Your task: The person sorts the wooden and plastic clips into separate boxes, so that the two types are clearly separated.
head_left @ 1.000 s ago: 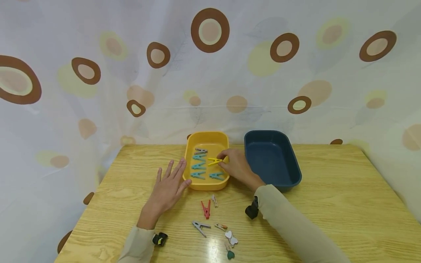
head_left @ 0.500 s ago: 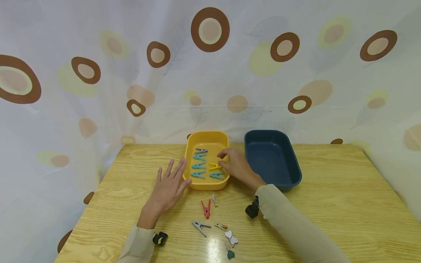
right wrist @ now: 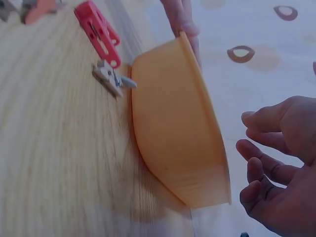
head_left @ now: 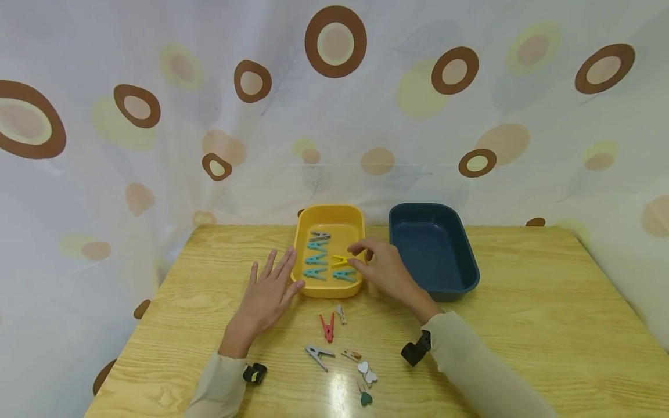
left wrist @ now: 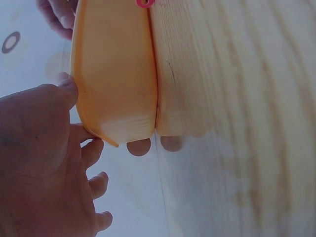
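1. The yellow clothespin (head_left: 340, 262) lies inside the yellow tub (head_left: 330, 293), towards its right side. Its long axis runs crosswise to the tub, with the forked end facing the tub's left wall and the other end towards my thumb.
2. My right hand (head_left: 384, 267) reaches over the tub's right rim, thumb and index apart, with nothing pinched between them. I cannot tell whether my thumb touches the clothespin.
3. My left hand (head_left: 266, 293) rests on the tub's left rim, fingers spread.
4. The tub stands on a pale wood-grain worktop (head_left: 549, 313), near its far edge. Behind the tub hangs a whitish cloth (head_left: 334, 133) printed with brown rings and pastel blobs.
5. Teal clothespins (head_left: 316, 259) line the tub's left half; another teal clothespin (head_left: 344, 275) lies just on the near side of the yellow one.
6. Right of the tub sits a navy tub (head_left: 431, 261).
7. In front of the tub lie a red clothespin (head_left: 327, 328), a grey clothespin (head_left: 317, 354) and small wooden pegs (head_left: 351, 355), some with hearts.
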{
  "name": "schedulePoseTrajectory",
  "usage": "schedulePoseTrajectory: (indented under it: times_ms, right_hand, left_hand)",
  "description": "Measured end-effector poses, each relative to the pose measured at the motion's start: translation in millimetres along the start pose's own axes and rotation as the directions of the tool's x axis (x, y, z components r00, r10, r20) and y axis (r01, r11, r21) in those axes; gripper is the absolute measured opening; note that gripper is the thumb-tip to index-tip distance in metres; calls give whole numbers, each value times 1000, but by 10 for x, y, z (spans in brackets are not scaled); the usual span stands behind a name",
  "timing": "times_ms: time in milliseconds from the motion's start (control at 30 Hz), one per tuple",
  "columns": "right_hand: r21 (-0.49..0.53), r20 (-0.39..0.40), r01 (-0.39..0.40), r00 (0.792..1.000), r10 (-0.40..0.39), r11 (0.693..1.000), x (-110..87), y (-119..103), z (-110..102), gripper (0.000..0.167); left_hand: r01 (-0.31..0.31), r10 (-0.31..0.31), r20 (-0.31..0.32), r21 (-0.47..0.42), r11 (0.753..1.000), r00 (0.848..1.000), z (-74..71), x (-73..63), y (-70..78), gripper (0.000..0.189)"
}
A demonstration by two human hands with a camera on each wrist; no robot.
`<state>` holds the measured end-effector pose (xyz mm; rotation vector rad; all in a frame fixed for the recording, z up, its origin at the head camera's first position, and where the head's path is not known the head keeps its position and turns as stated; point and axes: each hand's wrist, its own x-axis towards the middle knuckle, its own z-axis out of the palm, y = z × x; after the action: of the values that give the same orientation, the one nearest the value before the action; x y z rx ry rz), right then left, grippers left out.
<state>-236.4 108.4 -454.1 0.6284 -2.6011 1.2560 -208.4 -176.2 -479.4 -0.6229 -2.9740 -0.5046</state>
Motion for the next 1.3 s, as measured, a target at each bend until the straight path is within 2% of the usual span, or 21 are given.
schedulePoseTrajectory:
  times_ms: [333,567,800,1067,1300]
  right_hand:
    - [57,-66,68,996,-65,996,-328,-209,40,19]
    - [106,-44,75,997,-71,991,-548,-307,134,24]
    - [133,-32,70,997,-66,989,-742,-390,249,20]
    - [166,53,47,997,-57,985,-917,-463,356,25]
    - [163,162,24,986,-51,986,-1007,-447,471,18]
  left_hand:
    - [2,-2,3,2,1000,1000,-15,8,6,68]
    - [10,-10,12,12,1000,1000,-26,18,-2,69]
    - [6,-6,4,14,1000,1000,-1,19,-7,70]
    - [12,-12,12,0,1000,1000,-5,16,-9,70]
    - [14,-14,10,4,1000,1000,-3,16,-12,70]
